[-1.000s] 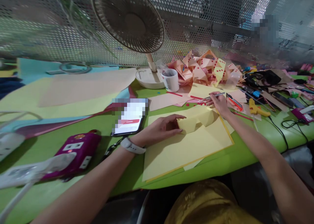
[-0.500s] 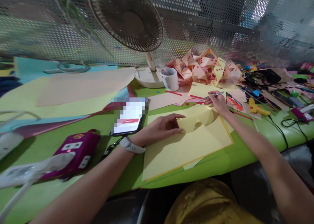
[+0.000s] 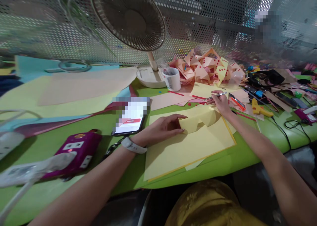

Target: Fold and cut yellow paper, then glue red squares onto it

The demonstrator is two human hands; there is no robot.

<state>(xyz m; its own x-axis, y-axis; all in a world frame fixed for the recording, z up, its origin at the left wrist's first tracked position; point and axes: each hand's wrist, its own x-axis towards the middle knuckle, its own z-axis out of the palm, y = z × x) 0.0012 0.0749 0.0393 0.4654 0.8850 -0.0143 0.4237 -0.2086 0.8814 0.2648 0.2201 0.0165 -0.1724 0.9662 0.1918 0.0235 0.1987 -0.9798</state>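
A green, smooth table [image 3: 220, 163] stands before a metal wall [image 3: 198, 11] full of small round holes. On it, upon a stack of flat yellow sheets [image 3: 183, 155], is a folded paper [image 3: 190, 125], thin and pale yellow, with its bent panels partly raised. The left hand [image 3: 164, 128] grasps its left end, the thumb below and the curved fingers above, with a gap between them. The right hand [image 3: 220, 102] is closed around slim metal tweezers [image 3: 221, 94], held like a pen near the far end of the paper; whether it also touches the paper, I cannot tell. The left forearm comes from the lower left, with a white watch [image 3: 133, 146] on the wrist; the right one comes from the lower right, bent inward. Small red dots [image 3: 189, 104] lie just beyond the sheets. Near the left wrist is a flat phone [image 3: 132, 118]. Farther back there are a white cup [image 3: 172, 81], a pile of angular pink folded papers [image 3: 198, 69] with red spots, and a round fan [image 3: 135, 23].
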